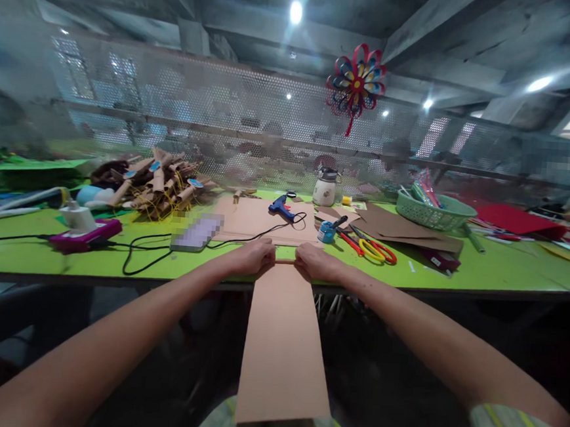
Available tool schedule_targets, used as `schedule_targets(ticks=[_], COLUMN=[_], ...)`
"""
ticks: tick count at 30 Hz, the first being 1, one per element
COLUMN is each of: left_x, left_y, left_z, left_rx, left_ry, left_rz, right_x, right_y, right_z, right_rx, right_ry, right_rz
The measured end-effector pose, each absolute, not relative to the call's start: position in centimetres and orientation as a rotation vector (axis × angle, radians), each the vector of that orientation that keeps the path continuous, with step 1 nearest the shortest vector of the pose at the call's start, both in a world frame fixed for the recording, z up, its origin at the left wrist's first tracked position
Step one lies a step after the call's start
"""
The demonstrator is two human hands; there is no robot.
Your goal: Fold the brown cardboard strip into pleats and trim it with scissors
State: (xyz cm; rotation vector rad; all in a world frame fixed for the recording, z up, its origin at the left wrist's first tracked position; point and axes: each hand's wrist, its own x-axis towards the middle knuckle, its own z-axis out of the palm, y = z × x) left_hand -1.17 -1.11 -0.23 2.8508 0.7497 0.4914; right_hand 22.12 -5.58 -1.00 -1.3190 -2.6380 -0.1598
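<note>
A long tan sheet of kraft paper (284, 345) hangs from the table's front edge down toward my lap. Its far end is rolled or folded over into a narrow strip. My left hand (256, 257) closes on the left end of that strip, and my right hand (317, 262) grips the right end, both with curled fingers. Just beyond my hands, more tan sheets (245, 220) lie flat on the table. On them rests a blue glue gun (281, 207) with its black cord. A small blue jar (327, 231) stands right of the sheets.
Scissors with red and yellow handles (373, 249) lie right of the jar, before brown card (387, 221) and a green basket (433, 212). At left are a phone (197, 233), a purple power strip (86, 236) and a heap of paper rolls (162, 181). A flask (324, 189) stands behind.
</note>
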Motion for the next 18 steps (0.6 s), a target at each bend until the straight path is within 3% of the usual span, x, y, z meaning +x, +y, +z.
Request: schedule_targets(ticks=[18], left_x=[-2.3], left_y=[-2.9], left_z=[-0.3], left_rx=[3.228], left_ry=[0.685], left_rz=[0.444], right_x=[22.0], right_y=[-7.0], right_z=[0.1], right_rx=[-1.26], right_ry=[-2.799], right_rz=[-0.372])
